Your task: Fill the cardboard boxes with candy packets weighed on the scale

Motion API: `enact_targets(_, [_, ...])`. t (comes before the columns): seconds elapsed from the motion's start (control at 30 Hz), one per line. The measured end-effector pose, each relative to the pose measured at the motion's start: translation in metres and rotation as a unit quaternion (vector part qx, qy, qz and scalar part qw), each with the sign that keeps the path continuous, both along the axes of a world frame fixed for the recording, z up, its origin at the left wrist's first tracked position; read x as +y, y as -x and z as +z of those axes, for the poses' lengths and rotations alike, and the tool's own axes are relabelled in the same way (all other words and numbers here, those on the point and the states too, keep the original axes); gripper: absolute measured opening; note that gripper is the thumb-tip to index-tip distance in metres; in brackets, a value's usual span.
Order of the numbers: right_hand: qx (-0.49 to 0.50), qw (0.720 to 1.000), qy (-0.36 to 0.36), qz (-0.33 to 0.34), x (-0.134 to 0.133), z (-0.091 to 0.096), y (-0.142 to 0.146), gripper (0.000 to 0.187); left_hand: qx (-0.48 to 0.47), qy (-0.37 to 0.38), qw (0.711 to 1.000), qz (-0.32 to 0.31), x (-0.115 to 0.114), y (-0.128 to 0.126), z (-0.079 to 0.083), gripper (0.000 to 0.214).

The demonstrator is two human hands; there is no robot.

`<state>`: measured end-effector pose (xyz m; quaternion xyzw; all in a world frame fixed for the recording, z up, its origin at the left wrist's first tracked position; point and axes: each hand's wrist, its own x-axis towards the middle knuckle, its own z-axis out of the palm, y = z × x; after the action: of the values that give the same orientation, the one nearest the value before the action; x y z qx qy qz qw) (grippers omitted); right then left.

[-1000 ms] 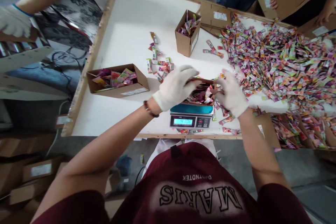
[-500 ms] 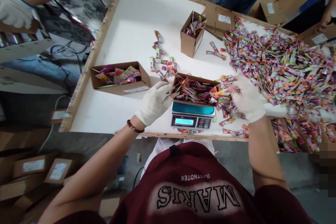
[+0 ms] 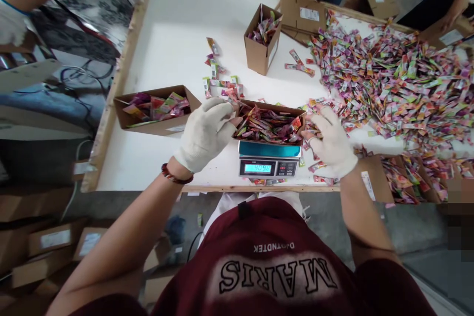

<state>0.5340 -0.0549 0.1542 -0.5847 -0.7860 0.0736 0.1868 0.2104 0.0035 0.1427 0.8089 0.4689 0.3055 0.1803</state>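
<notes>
Resting on scale [image 3: 269, 159]: box [image 3: 302, 123] (sachets [image 3: 268, 124] inside)

Packed carton [image 3: 274, 107] on digital scale [image 3: 269, 150]

The gloved left hand [image 3: 204, 133] and right hand [image 3: 331, 142] are at the carton's opposite ends. Loose sachets [image 3: 392, 76] heap over the desk [image 3: 185, 24] at right; a second packed carton [image 3: 157, 127] stands at left.

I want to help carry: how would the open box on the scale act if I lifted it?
The open cardboard box may feel fairly heavy, since it holds many packets. Its thin cardboard might bend if squeezed. Because it's uncovered, packets could spill if it tilts.
</notes>
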Motion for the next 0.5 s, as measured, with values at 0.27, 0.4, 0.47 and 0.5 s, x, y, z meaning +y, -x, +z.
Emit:
enact_targets(0.27, [-0.143, 0.981, 0.122, -0.050, 0.011, -0.020, 0.024, 0.027, 0.015, 0.005, 1.000, -0.005, -0.003, -0.012, 0.008, 0.018])
enact_targets(0.4, [-0.136, 0.982, 0.125, -0.038, 0.011, -0.022, 0.025, 0.018, 0.006, 0.019, 0.999, -0.031, -0.003, -0.027, 0.001, 0.023])
enact_targets(0.47, [-0.110, 0.988, 0.111, -0.015, 0.009, -0.018, 0.021, 0.016, 0.003, 0.029, 0.998, -0.054, -0.004, -0.038, -0.003, 0.025])
enact_targets(0.5, [-0.088, 0.991, 0.099, -0.004, 0.008, -0.014, 0.017, 0.015, 0.004, 0.038, 0.997, -0.071, -0.005, -0.043, -0.004, 0.026])
